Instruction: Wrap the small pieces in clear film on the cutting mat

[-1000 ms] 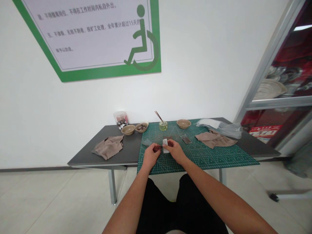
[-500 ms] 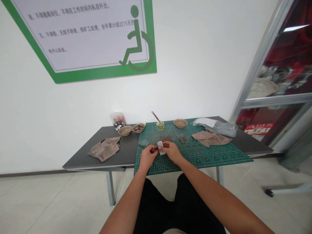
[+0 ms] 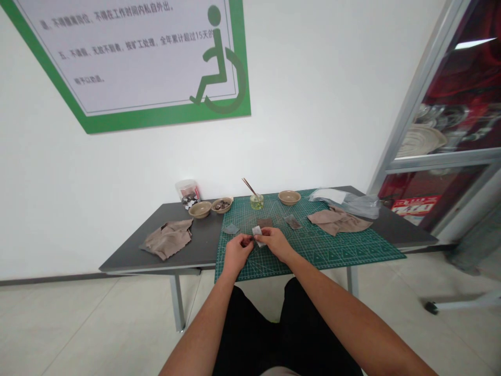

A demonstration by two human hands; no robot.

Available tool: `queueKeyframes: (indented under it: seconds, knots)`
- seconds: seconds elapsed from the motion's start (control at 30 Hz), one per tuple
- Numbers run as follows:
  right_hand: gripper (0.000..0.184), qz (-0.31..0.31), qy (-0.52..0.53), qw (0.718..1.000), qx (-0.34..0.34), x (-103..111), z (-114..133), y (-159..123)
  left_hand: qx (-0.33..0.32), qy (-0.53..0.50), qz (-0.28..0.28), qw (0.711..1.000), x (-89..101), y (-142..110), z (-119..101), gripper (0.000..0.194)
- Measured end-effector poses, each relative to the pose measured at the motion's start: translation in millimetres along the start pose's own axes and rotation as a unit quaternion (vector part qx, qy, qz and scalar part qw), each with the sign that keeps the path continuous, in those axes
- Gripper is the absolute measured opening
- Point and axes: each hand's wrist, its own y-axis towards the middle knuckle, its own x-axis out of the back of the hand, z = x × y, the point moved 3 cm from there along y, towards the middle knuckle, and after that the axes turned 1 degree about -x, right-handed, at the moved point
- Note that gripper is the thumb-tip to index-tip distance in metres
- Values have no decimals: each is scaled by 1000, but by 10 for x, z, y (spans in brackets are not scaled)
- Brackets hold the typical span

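Observation:
Over the green cutting mat (image 3: 332, 254), both of my hands work close together near its front edge. My right hand (image 3: 275, 243) is closed, pinching a small pale grey-white rectangular strip (image 3: 257, 231) between thumb and fingers. Just to its left, my left hand (image 3: 237, 255) has its fingertips pressed together beside the strip. Whatever lies in that pinch is too small and dark to name. Behind the hands lie a brown square sheet (image 3: 264, 223), a blue-grey piece (image 3: 231, 229) and a dark grey rectangular piece (image 3: 291, 222), all flat on the mat.
A small glass jar (image 3: 257, 202) of yellowish liquid holds thin sticks. Around it are a tan bowl (image 3: 289, 197), another bowl (image 3: 200, 210), a bowl of dark pieces (image 3: 222, 205) and a plastic tub (image 3: 188, 194). Brown cloths (image 3: 168, 239) and a plastic bag (image 3: 362, 204) flank the mat.
The view has shifted very slightly. My hands stay in nearly the same place, the right one still gripping the pale strip, with only small finger movements.

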Motion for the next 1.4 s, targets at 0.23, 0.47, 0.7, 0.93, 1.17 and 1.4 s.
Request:
queueKeyframes:
  seconds: [0.23,0.47,0.7,0.93,1.17,1.4]
  knots:
    - [29,9,37,999,-5,-7,-32,12,-5,3,1,1000,7,-7,-18,12]
    - [29,-16,23,1000,6,7,-55,25,-22,22,9,999,-9,-12,-8,11]
    - [24,-19,12,1000,12,-8,-69,9,-16,48,-7,999,-8,-19,0,15]
    - [17,-64,-124,988,59,-34,55,-111,-29,95,-22,995,-31,-18,-20,12]
    - [15,-49,-153,985,57,-41,89,-150,-25,104,-26,994,-29,-14,-21,13]
    - [15,-53,-170,982,64,-52,134,-173,-34,124,-20,991,-63,-10,3,13]
